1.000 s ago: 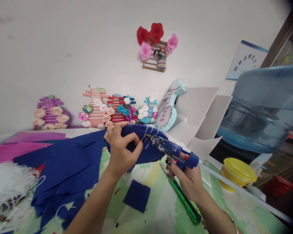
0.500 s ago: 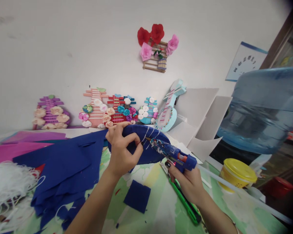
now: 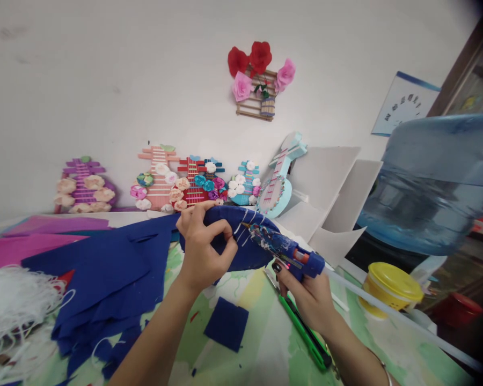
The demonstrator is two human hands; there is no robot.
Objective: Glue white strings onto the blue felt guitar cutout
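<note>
My left hand [image 3: 203, 244] is closed at the rim of a dark blue, cloth-covered rounded piece [image 3: 241, 260], thumb and forefinger pinched together beside short white cords [image 3: 249, 217] that lie across its upper part. Any cord end inside the pinch is too small to make out. In my right hand [image 3: 312, 297] is a blue hot glue gun [image 3: 290, 252], its nozzle crusted with old glue and pointing left at the cords, close to my left fingertips. A small red light shows near my right thumb. Below the glue gun lies a green utility knife [image 3: 304, 327], blade out.
Dark blue cloth [image 3: 116, 268] and a tangle of white cord [image 3: 18, 305] cover the left side. A blue cloth square [image 3: 226, 324] lies in front. Several decorated paper instruments [image 3: 193, 179] lean on the wall. At right stand a yellow-lidded tub [image 3: 394, 281] and a large water bottle [image 3: 430, 182].
The glue gun's nozzle has shifted slightly up and right, a little away from my left fingertips. Both hands keep their grips.
</note>
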